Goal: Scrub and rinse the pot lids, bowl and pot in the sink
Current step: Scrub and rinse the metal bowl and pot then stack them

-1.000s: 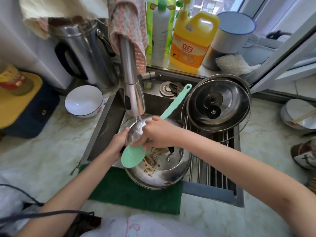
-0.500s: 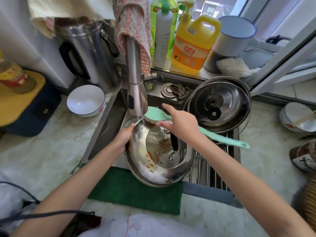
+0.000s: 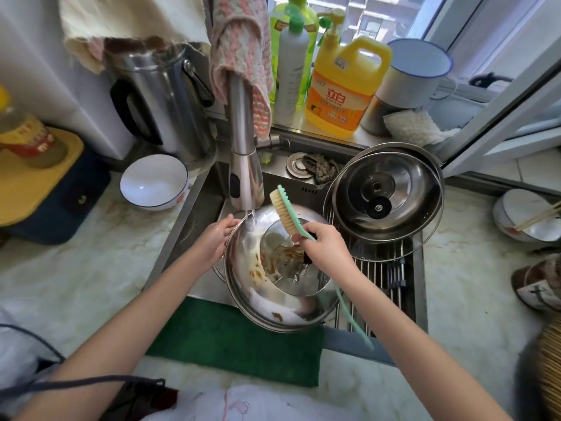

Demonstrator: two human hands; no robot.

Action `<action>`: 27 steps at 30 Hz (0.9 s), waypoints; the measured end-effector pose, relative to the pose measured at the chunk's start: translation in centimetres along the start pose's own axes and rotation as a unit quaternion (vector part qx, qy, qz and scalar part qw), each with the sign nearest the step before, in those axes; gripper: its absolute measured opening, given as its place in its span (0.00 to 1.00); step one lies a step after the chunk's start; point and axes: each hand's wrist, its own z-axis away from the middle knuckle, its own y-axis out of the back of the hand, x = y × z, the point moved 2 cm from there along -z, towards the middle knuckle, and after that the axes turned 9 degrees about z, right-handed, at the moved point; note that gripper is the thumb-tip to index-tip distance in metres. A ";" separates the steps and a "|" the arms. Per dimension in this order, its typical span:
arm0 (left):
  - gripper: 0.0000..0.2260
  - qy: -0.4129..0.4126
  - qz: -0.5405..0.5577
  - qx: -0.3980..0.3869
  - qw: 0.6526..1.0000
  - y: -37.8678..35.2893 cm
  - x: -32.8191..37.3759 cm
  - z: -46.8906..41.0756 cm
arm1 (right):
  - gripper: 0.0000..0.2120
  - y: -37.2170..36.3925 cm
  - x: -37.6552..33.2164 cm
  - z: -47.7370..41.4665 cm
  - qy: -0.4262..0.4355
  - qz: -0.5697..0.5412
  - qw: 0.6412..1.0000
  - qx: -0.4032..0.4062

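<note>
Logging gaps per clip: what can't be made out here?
Head view: sink floor, hidden under the lid and rack.
Black knob, mostly behind the right hand.
End of the brush handle, motion-blurred.
Brown object at right edge, cut off and blurred.

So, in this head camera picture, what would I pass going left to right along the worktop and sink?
Yellow board → white bowl → tap → pot lid on the rack → bowl with chopsticks.
</note>
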 end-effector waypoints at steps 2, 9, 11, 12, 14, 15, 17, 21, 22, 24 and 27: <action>0.13 -0.007 -0.005 0.006 1.000 1.2 -1.0 1.5 | 0.08 -0.3 -0.4 0.1 -0.015 -0.052 0.999 0.006; 0.16 0.021 0.042 0.048 0.998 2.4 -5.2 4.6 | 0.07 -0.6 -1.9 1.2 -0.066 -0.188 0.978 -0.068; 0.19 0.029 0.050 0.042 0.997 1.9 -5.5 4.6 | 0.06 -0.6 -2.0 1.8 -0.074 -0.210 0.971 -0.088; 0.22 0.030 0.063 0.027 0.997 1.6 -5.7 4.4 | 0.06 -0.5 -2.0 2.2 -0.076 -0.215 0.969 -0.096; 0.28 0.016 0.080 -0.019 0.996 0.8 -5.7 4.1 | 0.07 -0.3 -1.7 2.8 -0.075 -0.217 0.968 -0.099; 0.30 0.000 0.074 -0.044 0.996 0.6 -5.6 4.0 | 0.08 -0.2 -1.3 3.0 -0.076 -0.214 0.970 -0.090; 0.37 -0.028 0.058 -0.068 0.996 0.6 -5.3 3.6 | 0.09 0.0 -0.3 3.3 -0.092 -0.218 0.969 -0.069; 0.45 -0.050 0.066 -0.074 0.994 1.2 -4.6 2.2 | 0.07 -0.9 0.5 4.3 -0.116 -0.295 0.948 -0.028; 0.40 -0.048 0.074 -0.064 0.994 1.2 -4.7 1.9 | 0.06 -1.3 0.4 4.5 -0.113 -0.313 0.943 -0.012; 0.34 -0.027 0.070 -0.051 0.996 1.2 -5.3 2.4 | 0.05 -1.8 0.0 4.5 -0.097 -0.338 0.936 0.010; 0.45 0.022 0.028 -0.057 0.998 1.4 -6.8 4.1 | 0.09 -2.0 -0.5 3.7 -0.086 -0.331 0.940 0.015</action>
